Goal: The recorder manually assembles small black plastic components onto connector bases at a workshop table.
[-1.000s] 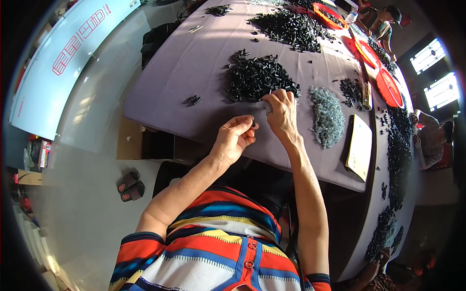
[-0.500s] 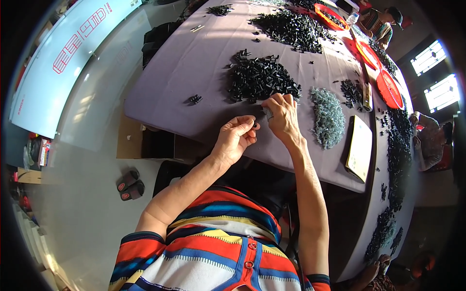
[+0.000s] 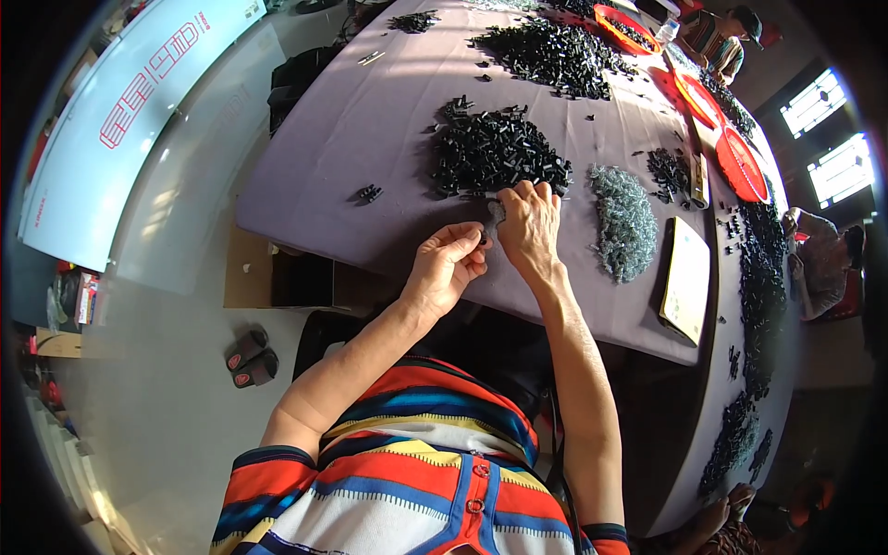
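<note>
My left hand (image 3: 442, 265) is closed in a pinch above the table's near edge, with a small black plastic part (image 3: 483, 238) between thumb and fingertips. Close beside it, my right hand (image 3: 531, 225) reaches to the near edge of a pile of small black plastic parts (image 3: 499, 148). Its fingers curl downward, and their tips are hidden behind the back of the hand. Something greyish (image 3: 497, 215) shows at its thumb side, too small to name. To the right of this hand lies a heap of small clear-grey pieces (image 3: 622, 225).
The cloth-covered table (image 3: 324, 176) also bears a larger black pile (image 3: 550, 57), a few loose black parts (image 3: 369, 193) and a pale flat box (image 3: 685, 282). Red baskets (image 3: 741, 165) stand along the right. Other people (image 3: 821, 264) sit across there. A cardboard box (image 3: 248, 276) is below the left edge.
My right hand has shifted slightly left and down, nearer to my left hand. My left hand stays almost in place, still pinching the black part.
</note>
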`<state>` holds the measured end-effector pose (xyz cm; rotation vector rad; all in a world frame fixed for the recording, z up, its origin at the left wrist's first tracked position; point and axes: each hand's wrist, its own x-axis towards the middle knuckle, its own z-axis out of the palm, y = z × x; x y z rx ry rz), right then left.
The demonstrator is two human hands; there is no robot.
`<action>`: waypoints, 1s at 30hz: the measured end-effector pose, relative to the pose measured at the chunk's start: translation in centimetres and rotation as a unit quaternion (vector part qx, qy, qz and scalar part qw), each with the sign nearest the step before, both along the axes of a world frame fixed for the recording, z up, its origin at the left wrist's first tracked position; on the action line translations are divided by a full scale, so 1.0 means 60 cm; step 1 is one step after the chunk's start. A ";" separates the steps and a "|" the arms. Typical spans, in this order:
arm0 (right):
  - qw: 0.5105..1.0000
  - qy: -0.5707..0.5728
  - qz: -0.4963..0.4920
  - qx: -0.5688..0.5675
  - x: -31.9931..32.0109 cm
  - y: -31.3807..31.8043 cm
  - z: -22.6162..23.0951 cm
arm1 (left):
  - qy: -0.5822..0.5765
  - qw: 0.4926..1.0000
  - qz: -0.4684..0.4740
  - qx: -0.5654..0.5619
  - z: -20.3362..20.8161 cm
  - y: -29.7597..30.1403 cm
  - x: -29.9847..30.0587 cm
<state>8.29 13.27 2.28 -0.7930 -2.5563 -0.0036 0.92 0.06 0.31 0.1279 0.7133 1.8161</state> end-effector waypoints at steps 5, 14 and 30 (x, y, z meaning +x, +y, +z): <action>1.000 0.010 0.014 0.010 0.003 0.002 -0.006 | 0.003 1.000 -0.004 -0.001 -0.003 0.001 0.002; 0.918 0.267 0.045 -0.288 0.091 -0.076 0.016 | 0.029 0.999 0.018 -0.030 -0.001 -0.003 0.004; 0.921 0.290 0.128 -0.226 0.103 -0.122 0.014 | 0.091 0.995 -0.011 0.031 0.001 -0.004 0.016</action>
